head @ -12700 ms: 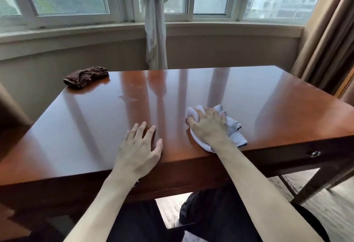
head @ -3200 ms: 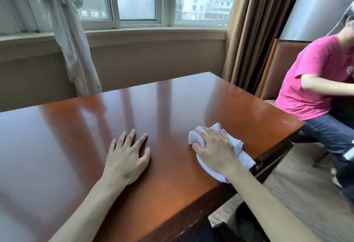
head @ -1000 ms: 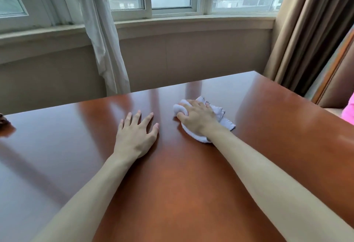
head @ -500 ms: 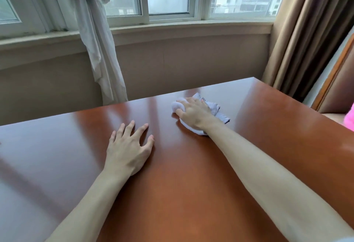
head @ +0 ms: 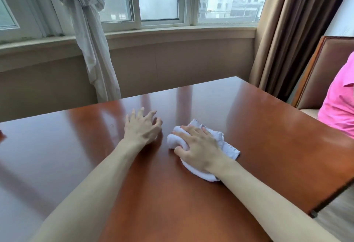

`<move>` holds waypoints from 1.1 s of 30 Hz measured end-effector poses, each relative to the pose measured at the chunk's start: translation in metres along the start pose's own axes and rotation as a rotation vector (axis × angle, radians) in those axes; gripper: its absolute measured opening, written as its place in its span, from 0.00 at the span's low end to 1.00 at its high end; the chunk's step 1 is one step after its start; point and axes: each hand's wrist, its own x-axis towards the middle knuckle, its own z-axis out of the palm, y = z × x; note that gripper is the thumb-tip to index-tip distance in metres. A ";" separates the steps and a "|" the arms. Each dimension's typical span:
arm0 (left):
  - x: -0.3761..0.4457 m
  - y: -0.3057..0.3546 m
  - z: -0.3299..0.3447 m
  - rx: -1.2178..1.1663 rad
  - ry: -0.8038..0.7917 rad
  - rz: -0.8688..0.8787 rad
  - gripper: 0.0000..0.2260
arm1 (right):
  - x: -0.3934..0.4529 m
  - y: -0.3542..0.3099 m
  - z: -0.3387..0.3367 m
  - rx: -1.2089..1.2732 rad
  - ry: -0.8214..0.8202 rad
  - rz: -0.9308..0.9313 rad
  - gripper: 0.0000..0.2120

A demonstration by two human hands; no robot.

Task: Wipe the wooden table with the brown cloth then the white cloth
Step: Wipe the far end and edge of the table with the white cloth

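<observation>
Pressing the bunched white terry cloth (head: 201, 153) flat against the glossy reddish-brown wooden table (head: 268, 136), my right hand (head: 199, 149) lies on top of it, fingers spread forward over the folds and thumb tucked against the near edge. That is a press more than a clench — the fingers look only slightly bent, holding the wad down so that it should slide with my palm rather than roll away. The cloth sits near the middle of the tabletop, a frayed corner poking out to the right of my wrist.

My left hand (head: 141, 128) is just beside it on the bare wood, holding nothing, with fingers loosely curved and the tips seemingly lifted a little; I judge it is there to brace me as I lean in. The two hands are near each other but apart.

Beyond the far edge hang a knotted white sheer curtain (head: 90, 36) and a heavy brown drape (head: 291, 27) by the window. To my right stands a brown padded chair (head: 325, 73), and someone's pink sleeve (head: 339, 103) shows at the frame's edge. The brown cloth is not in view — so I take this to be the second wipe.
</observation>
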 end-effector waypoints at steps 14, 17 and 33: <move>0.009 -0.003 0.023 0.032 0.055 -0.025 0.29 | 0.298 0.112 0.006 -0.085 0.008 0.305 0.24; 0.010 -0.004 0.023 0.025 0.048 -0.017 0.26 | 0.278 0.103 0.008 -0.079 0.027 0.253 0.21; 0.001 -0.003 0.014 0.030 -0.030 0.019 0.26 | -0.006 0.005 -0.007 -0.004 -0.052 0.040 0.32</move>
